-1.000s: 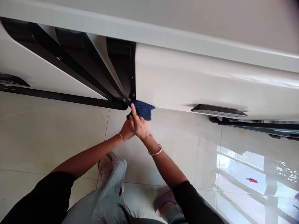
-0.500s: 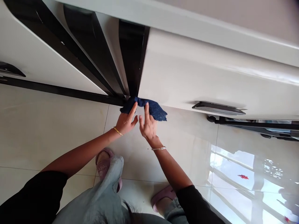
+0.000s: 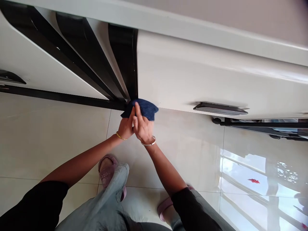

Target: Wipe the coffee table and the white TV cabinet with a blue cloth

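Note:
A dark blue cloth (image 3: 148, 110) is bunched at the lower corner of a white cabinet front (image 3: 183, 70), below the foot of a black slanted strip (image 3: 124, 54). My left hand (image 3: 126, 126), with a gold bangle at the wrist, grips the cloth's left part from below. Close against it, my right hand (image 3: 143, 128), wearing a silver bangle, has its fingers on the middle of the cloth. The two hands touch or nearly touch, and the cloth hides some of the fingertips.
A dark handle (image 3: 220, 108) sticks out of the cabinet front to the right. A low black-framed rack (image 3: 264, 123) stands at floor level on the right. My feet in pink slippers (image 3: 107, 171) are on the glossy tiled floor (image 3: 187, 154).
My right hand has moved left, up against my left hand. The cloth, spread wider before, is now gathered into a shorter bundle. The view has shifted slightly.

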The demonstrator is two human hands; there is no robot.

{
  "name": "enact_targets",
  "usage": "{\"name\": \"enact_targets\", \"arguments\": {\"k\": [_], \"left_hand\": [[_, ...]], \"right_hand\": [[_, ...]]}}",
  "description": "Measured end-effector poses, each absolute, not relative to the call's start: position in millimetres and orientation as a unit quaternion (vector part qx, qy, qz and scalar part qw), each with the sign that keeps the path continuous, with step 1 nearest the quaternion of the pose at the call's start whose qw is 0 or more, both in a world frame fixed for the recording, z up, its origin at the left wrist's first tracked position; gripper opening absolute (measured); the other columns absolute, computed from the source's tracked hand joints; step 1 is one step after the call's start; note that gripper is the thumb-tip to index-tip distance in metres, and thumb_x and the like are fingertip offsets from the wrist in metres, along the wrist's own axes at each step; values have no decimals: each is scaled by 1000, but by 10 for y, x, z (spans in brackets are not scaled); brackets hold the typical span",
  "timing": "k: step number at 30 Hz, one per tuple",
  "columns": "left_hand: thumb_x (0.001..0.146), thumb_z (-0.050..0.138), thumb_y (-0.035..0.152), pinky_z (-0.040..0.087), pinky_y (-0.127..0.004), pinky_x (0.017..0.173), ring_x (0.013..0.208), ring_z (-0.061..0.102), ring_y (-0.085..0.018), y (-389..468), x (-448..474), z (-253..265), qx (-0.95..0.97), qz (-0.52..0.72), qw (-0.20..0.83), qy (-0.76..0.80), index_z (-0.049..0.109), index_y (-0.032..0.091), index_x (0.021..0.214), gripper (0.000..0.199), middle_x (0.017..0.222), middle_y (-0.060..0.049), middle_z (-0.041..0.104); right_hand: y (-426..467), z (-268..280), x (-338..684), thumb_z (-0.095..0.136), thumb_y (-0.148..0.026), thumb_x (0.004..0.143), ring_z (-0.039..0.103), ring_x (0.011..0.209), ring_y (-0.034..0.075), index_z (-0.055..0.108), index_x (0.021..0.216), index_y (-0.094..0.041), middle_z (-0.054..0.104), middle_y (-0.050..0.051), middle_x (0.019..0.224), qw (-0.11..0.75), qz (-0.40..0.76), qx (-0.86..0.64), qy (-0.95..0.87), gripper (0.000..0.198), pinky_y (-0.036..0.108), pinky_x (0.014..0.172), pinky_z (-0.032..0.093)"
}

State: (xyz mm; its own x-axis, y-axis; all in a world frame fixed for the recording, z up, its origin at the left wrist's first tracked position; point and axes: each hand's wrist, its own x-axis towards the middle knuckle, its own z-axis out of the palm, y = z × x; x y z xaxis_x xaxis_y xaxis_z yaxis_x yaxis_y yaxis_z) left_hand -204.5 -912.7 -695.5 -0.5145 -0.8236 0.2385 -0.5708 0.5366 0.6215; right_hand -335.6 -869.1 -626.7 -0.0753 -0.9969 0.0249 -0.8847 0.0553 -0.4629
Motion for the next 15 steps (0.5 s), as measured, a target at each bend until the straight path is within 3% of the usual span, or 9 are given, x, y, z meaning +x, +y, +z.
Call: {"name": "enact_targets", "arguments": {"k": [4,8,11,13,15], "left_hand": [[105,39,37,57,-43,99,129,64,-35,-9137,-2011,-6883,397,-187,264,-859,8,13,167,73,157,-27,48],[105,38,34,60,-39,88,111,73,-32,-9141,-2022,-6822,398,-164,278,-859,3,14,168,74,152,-27,53],[104,41,30,60,-40,90,116,71,-32,-9133,-2036,-6819,386,-154,289,-862,2,15,168,77,149,-25,57],[104,42,31,61,-40,86,115,72,-33,-9131,-2030,-6841,384,-161,284,-864,4,15,168,76,147,-25,59],[105,39,33,62,-38,78,101,76,-31,-9131,-2014,-6869,388,-174,276,-862,5,13,168,75,145,-26,60]], "right_hand": [[-8652,-6344,-3391,21,-40,110,61,67,17,23,166,-14,72,7,82,160,-168,-634,738,62,26,66,43],[-8655,-6414,-3372,28,-48,108,61,64,16,29,164,-15,74,7,83,156,-189,-640,728,65,25,64,44],[-8642,-6462,-3421,24,-47,108,61,62,17,35,162,-13,73,7,78,136,-195,-616,751,64,25,62,45],[-8644,-6476,-3425,24,-47,108,63,64,18,32,162,-12,74,8,80,136,-200,-621,746,65,26,62,46],[-8659,-6479,-3391,27,-48,108,64,67,18,28,164,-12,76,9,86,142,-206,-642,725,67,26,63,46]]}}
